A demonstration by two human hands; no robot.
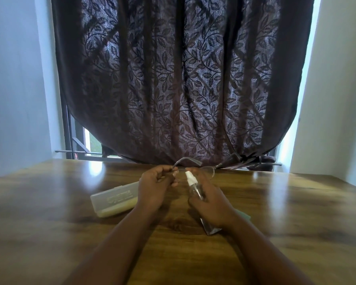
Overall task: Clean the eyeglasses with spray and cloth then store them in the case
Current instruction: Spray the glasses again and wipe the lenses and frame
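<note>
Two hands are working above the glossy brown wooden table (pixel 275 212), just beyond the translucent white plastic eyeglass case (pixel 113 200), which serves as landmark. Left hand (pixel 155 187) is pinching the thin clear-framed eyeglasses (pixel 188 161) by one side, its grip curling around the frame; holding them off the table is probably keeping both lens faces exposed to the spray. Right hand (pixel 209 199), right of the case, is wrapping its grip around the small clear spray bottle with white nozzle (pixel 193 185), nozzle tilting toward the lenses, likely to aim the mist. Pale green cloth (pixel 245 214) is lying right of the case, mostly hidden under the right wrist, within easy reach for wiping. Case is lying closed, apparently awaiting the storing step.
</note>
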